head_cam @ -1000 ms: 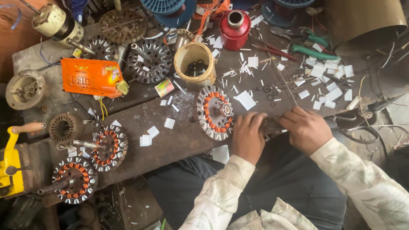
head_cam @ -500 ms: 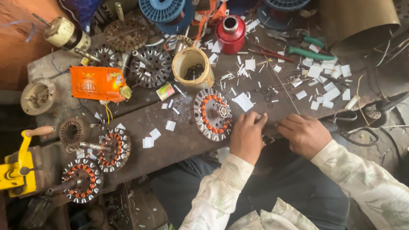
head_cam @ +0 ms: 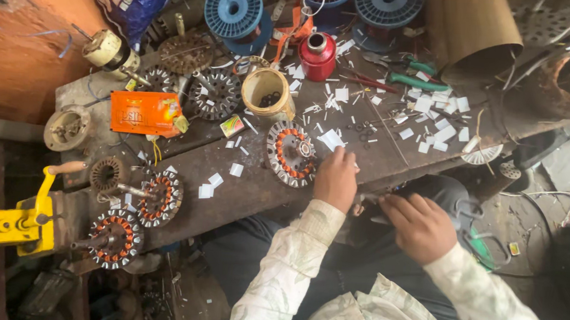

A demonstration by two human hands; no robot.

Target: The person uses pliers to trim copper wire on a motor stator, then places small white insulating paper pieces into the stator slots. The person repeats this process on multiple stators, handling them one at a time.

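Left hand (head_cam: 336,178) rests beside wound stator (head_cam: 291,153) at its three o'clock, grip unclear; right hand (head_cam: 421,224) curled, contents hidden. Paper slips (head_cam: 435,110) unused on counter (head_cam: 256,188).

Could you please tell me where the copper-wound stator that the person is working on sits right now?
In the head view the stator lies flat near the bench's middle, just left of the left hand, below the tan cup.
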